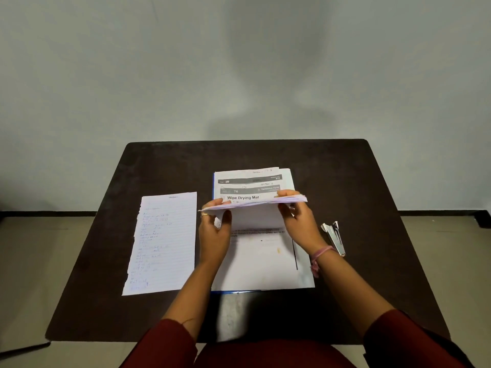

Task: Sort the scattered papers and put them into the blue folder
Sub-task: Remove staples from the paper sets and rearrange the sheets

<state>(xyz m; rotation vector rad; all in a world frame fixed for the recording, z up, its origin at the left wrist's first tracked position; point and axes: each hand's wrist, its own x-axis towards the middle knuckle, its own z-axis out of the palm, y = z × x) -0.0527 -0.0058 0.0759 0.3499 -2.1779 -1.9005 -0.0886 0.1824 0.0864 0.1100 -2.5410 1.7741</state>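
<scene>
Hands, the left hand (214, 229) and right hand (297, 221), pinch a lifted sheaf of white printed papers (252, 204) by its side edges above the blue folder (214, 181), mid dark tabletop (345, 181); a handwritten lined sheet (163, 243) lies left, a metal stapler (334, 236) right.

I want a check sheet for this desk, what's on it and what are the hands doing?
Surface: dark table, partly covered by papers.
Job's things: paper stack lifted over printed sheets; blue folder edge showing beneath; handwritten page lying apart at left.
Clutter: stapler at right.
Hands: left hand and right hand both grip the stack.
Cables: nothing seen.
Surroundings: plain wall, pale floor.
</scene>
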